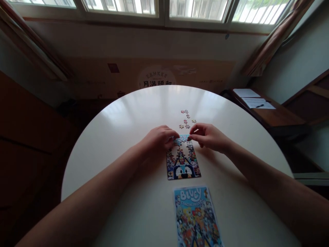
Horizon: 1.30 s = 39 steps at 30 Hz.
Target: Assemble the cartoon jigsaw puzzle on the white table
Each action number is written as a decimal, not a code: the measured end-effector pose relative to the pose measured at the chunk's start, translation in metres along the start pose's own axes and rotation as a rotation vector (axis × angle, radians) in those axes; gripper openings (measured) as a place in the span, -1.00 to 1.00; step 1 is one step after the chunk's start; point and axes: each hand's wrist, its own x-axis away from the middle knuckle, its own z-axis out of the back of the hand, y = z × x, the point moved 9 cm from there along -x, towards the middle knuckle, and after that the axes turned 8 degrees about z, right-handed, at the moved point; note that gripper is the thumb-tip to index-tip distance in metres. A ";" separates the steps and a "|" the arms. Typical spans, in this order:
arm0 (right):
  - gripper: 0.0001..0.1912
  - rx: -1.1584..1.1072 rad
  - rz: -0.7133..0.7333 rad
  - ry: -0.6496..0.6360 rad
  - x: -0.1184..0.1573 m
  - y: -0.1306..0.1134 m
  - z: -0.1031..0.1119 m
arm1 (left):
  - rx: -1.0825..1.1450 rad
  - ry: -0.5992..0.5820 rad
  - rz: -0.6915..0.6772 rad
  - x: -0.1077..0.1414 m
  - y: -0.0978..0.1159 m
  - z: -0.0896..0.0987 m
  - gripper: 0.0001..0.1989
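Observation:
A partly assembled jigsaw puzzle lies flat on the white round table, with a blue cartoon dog's face at its near end and gaps in its upper middle. My left hand rests over the puzzle's upper left corner, fingers bent and a little apart, covering part of that edge. On the other side, my right hand pinches a small dark puzzle piece between thumb and forefinger at the upper right corner. Several loose pieces lie just beyond the puzzle.
A picture sheet marked "BLUEY" lies nearer to me on the table. To the right, papers and a pen sit on a wooden surface. Windows and a printed cardboard panel are beyond the table.

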 end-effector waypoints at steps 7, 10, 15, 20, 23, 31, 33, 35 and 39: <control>-0.82 -0.009 0.007 0.072 0.002 -0.007 0.013 | -0.012 -0.028 -0.048 0.000 0.012 0.003 -0.79; -0.85 -0.002 0.004 0.074 0.002 -0.008 0.014 | -0.031 -0.044 -0.066 0.001 0.016 0.003 -0.79; -0.92 -0.010 0.016 0.056 0.004 -0.009 0.008 | -0.060 0.022 -0.118 0.002 0.025 0.008 -0.81; -0.90 -0.081 -0.024 0.026 0.005 -0.007 -0.006 | -0.074 0.143 -0.113 0.003 0.036 0.020 -0.84; -0.85 -0.135 -0.046 -0.014 0.006 -0.007 -0.016 | -0.066 0.157 -0.100 0.005 0.037 0.022 -0.86; -0.79 -0.206 -0.085 -0.067 0.007 -0.007 -0.024 | -0.027 0.160 -0.079 0.007 0.031 0.021 -0.89; -0.78 -0.213 -0.092 -0.075 0.007 -0.007 -0.025 | -0.008 0.154 -0.074 0.007 0.031 0.021 -0.90; -0.78 -0.219 -0.096 -0.078 0.007 -0.007 -0.025 | 0.007 0.149 -0.074 0.007 0.031 0.020 -0.89; -0.79 -0.228 -0.102 -0.085 0.008 -0.006 -0.027 | 0.015 0.148 -0.067 0.007 0.031 0.020 -0.87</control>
